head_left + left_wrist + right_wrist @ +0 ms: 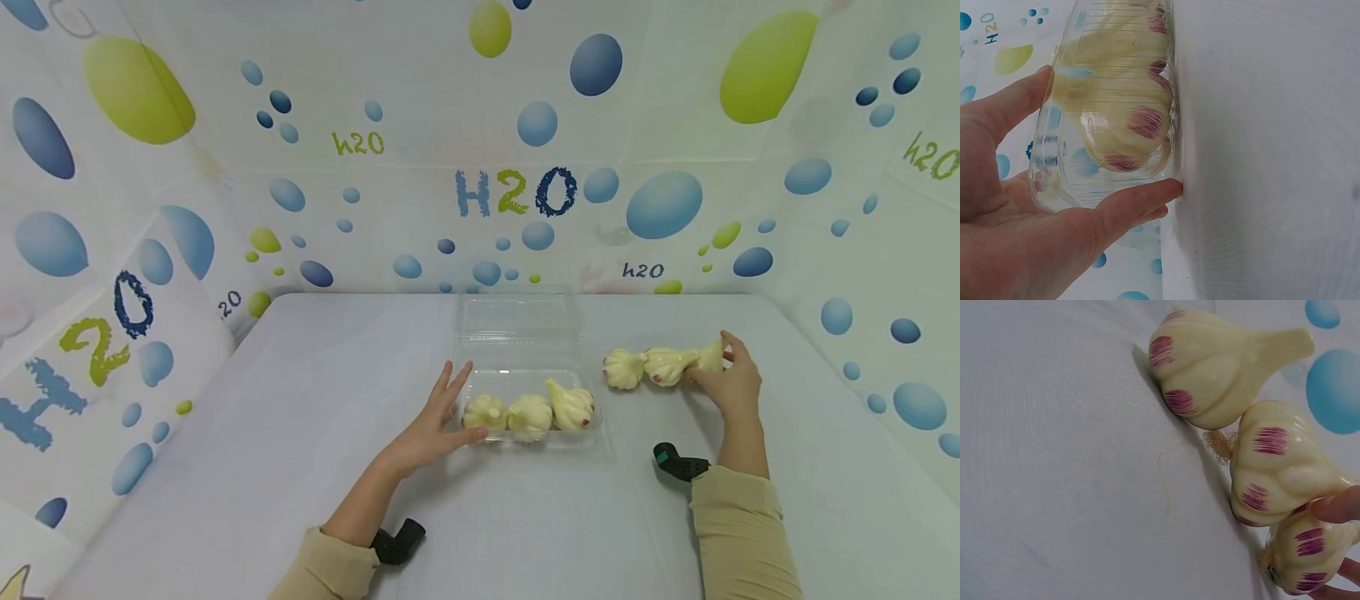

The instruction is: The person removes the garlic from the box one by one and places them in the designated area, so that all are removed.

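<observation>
A clear plastic clamshell box (pixel 592 377) stands with its lid raised, three glossy model garlic bulbs (pixel 529 415) in a row inside. My left hand (pixel 435 429) rests at the box's left end, fingers spread and straight, the thumb along its front rim. In the left wrist view, purple-streaked garlic bulbs (pixel 1124 134) show through the wall of the box. Three more bulbs lie in a row to the right of the box. My right hand (pixel 731 382) holds the rightmost garlic bulb (pixel 1307 550) between thumb and fingers, beside the middle bulb (pixel 1275 462) and the leftmost bulb (pixel 1204 372).
A white cloth (pixel 300 400) covers the table. Behind it and on both sides hang white sheets printed with blue and green drops (pixel 663 205). The upright transparent lid (pixel 517 317) stands at the back of the box. Dark wrist cameras (pixel 399 542) sit below both hands.
</observation>
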{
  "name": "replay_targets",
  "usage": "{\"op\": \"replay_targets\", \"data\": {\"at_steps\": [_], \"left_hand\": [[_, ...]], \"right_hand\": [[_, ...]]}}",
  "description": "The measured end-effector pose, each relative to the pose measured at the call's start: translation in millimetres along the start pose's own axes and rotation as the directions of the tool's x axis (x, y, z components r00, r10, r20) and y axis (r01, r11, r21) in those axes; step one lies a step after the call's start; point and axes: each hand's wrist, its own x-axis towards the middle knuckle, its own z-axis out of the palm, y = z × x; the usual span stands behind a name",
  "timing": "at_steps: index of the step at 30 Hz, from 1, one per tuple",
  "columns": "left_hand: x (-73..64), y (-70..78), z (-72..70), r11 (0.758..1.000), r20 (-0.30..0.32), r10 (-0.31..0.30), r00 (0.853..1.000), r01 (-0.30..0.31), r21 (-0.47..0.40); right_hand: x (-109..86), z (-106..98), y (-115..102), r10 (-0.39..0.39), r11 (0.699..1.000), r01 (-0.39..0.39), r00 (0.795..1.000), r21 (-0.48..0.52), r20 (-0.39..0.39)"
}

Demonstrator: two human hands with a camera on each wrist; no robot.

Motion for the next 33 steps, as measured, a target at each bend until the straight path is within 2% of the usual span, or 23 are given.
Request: {"op": "replay_targets", "data": {"at_steps": [7, 13, 19, 26, 33], "left_hand": [[-0.9, 1.2, -0.5, 1.0, 0.001, 0.023, 1.0, -0.023, 0.01], [-0.6, -0.2, 0.2, 0.999, -0.008, 0.049, 0.999, -0.048, 0.024], [-1.0, 2.9, -0.7, 1.0, -0.002, 0.017, 1.0, -0.017, 0.007], [-1.2, 4.1, -1.9, 1.0, 0.007, 0.019, 1.0, -0.019, 0.0], [-0.5, 1.2, -0.8, 1.0, 0.001, 0.007, 1.0, -0.007, 0.001]], "right_hand": [[0.2, -5.1, -1.0, -0.013, 1.0, 0.013, 1.0, -0.012, -0.005], [-3.6, -11.8, -9.5, 0.007, 1.0, -0.007, 1.0, 0.01, -0.023], [-8.6, -18.4, -20.9, 0.032, 0.999, -0.031, 0.999, 0.04, -0.038], [-12.0, -22.9, -33.2, 0.008, 0.998, -0.003, 0.997, 0.058, -0.083], [-16.7, -17.0, -45.9, -0.026, 0.996, 0.034, 0.995, 0.08, -0.097]]}}
